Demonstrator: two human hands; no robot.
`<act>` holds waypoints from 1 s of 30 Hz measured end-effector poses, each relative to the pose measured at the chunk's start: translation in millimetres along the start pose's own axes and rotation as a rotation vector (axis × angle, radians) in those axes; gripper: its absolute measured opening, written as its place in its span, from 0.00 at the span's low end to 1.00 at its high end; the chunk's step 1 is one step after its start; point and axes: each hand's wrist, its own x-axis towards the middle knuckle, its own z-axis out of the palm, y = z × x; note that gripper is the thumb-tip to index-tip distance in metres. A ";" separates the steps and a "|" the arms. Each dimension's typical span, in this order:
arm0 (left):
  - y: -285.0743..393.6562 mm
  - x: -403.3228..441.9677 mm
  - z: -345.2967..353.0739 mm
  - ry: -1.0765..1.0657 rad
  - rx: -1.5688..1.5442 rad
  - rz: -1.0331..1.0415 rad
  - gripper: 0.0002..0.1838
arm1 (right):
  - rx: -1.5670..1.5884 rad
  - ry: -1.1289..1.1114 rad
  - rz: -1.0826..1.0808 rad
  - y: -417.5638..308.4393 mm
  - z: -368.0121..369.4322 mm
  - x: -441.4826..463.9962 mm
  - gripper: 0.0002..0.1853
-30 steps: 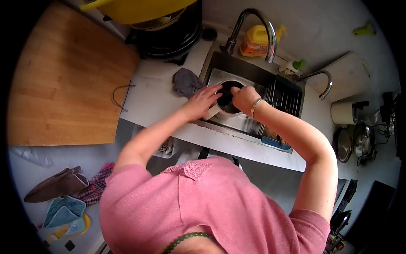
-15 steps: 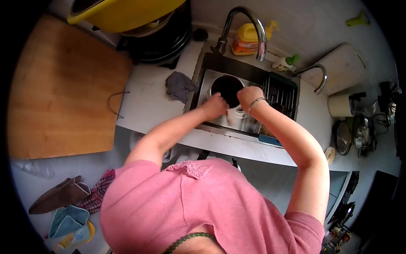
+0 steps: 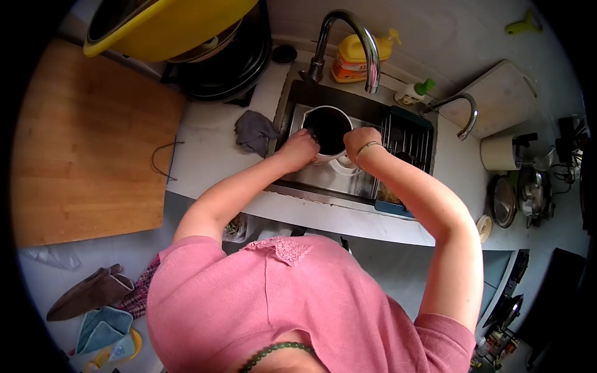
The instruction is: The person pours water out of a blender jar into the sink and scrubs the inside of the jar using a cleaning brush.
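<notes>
Head view: we see a crumpled grey cloth (image 3: 254, 132) left of the rectangular steel sink (image 3: 326, 190). Over the sink, the left hand (image 3: 299, 151) grasps the near-left edge of a round white-rimmed pot (image 3: 328, 124), dark inside. The pot is within the sink; we judge its handling under way, unfinished. No stream shows from the chrome gooseneck tap (image 3: 336, 15) behind the sink. The right hand (image 3: 362, 142) curls at the pot's right rim; we can't tell if it grips.
</notes>
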 end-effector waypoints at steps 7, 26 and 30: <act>48.0 19.2 25.5 0.087 -0.166 -0.081 0.13 | -0.055 0.107 -0.215 8.5 -8.1 16.3 0.11; -7.9 -17.0 -8.2 0.076 0.000 0.108 0.07 | -0.201 -0.095 -0.289 -1.3 2.7 -0.1 0.11; 25.6 -17.7 14.9 0.229 -0.063 0.017 0.08 | -0.218 0.268 -0.380 -5.4 18.9 -10.5 0.08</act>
